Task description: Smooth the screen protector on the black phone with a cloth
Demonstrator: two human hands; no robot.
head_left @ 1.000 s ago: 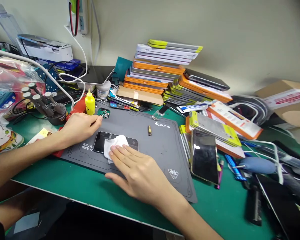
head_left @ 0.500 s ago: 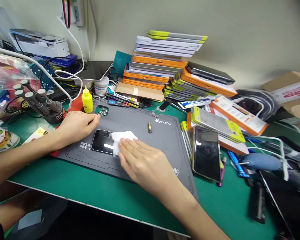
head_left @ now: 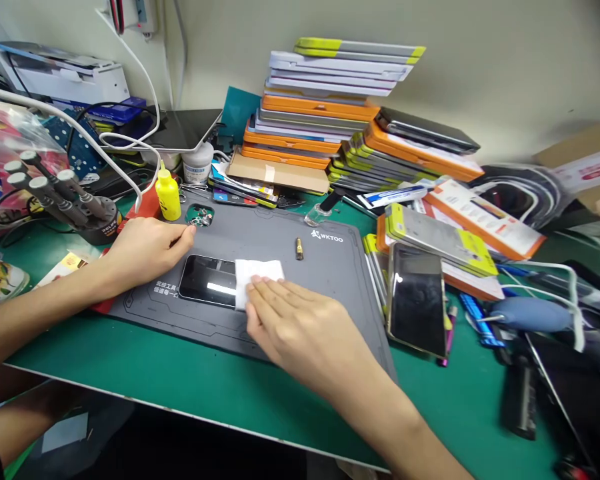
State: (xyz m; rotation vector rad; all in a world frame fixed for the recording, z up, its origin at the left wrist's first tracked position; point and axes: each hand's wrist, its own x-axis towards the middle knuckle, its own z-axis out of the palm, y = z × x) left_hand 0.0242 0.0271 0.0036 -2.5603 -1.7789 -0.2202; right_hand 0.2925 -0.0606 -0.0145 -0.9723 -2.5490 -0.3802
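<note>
A smartphone (head_left: 207, 279) with a dark, reflecting screen lies flat on the grey work mat (head_left: 190, 320). My right hand (head_left: 300, 317) presses a folded white wipe (head_left: 260, 270) onto the phone's right end, fingers held together. The wipe and hand hide that end. To the phone's upper left, my left hand (head_left: 147, 252) is closed, thumb and forefinger together; whether anything is in it I cannot make out. Just beyond its fingertips is a recess holding small metal parts (head_left: 200, 216). A small brass-coloured brush (head_left: 299, 249) lies right of the phone.
A yellow bottle (head_left: 168, 195) and a screwdriver stand (head_left: 97, 223) are at the left. Stacked flat boxes (head_left: 310, 133) line the wall. Another phone (head_left: 416, 300) leans by boxes at the right, near a blue air blower (head_left: 530, 319). A small glass bottle (head_left: 317, 215) stands at the mat's back edge.
My right hand and the wipe have slid right along the phone, baring more of its screen. My left hand stays closed near the recess. The whole view has shifted slightly.
</note>
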